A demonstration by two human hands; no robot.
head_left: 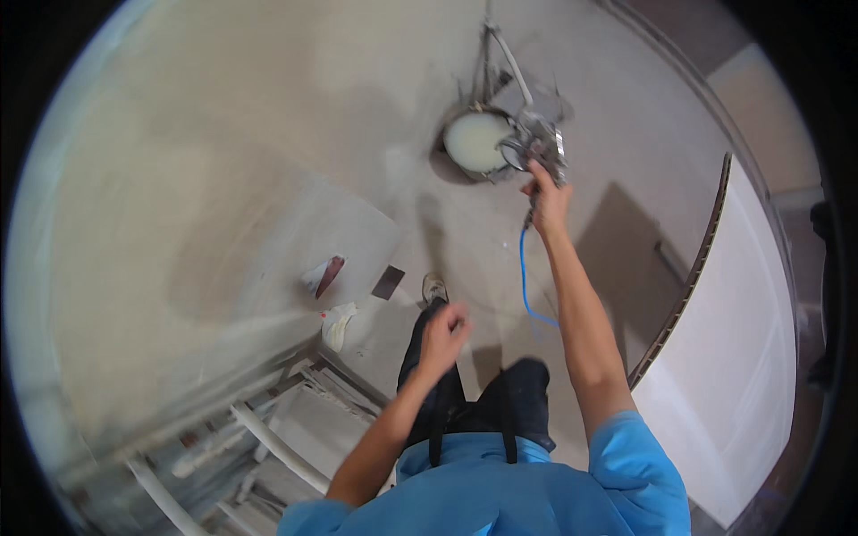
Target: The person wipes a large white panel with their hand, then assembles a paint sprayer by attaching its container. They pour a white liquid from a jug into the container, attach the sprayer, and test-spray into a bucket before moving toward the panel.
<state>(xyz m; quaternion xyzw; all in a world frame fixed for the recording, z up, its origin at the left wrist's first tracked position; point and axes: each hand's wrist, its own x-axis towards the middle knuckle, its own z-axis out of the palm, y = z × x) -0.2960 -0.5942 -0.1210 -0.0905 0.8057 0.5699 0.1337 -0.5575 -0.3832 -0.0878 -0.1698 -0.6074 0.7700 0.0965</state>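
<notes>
My right hand (550, 202) reaches forward and is closed around the handle of a metal spray gun (543, 147). A thin blue hose (524, 277) hangs from the base of the handle. The gun is above or beside the right rim of a round bucket of pale, milky liquid (477, 141); whether they touch, I cannot tell. Behind it, a whitish hose (512, 61) runs down toward the gun. My left hand (445, 339) is in front of my body, its fingers loosely curled and slightly blurred, with nothing visible in them.
A large white panel (724, 357) stands on the right. At lower left is a rack with pale bars (279, 447). A dark flat piece (388, 282), a crumpled whitish bag (338, 325) and a reddish-brown and white piece (325, 275) lie left of my foot.
</notes>
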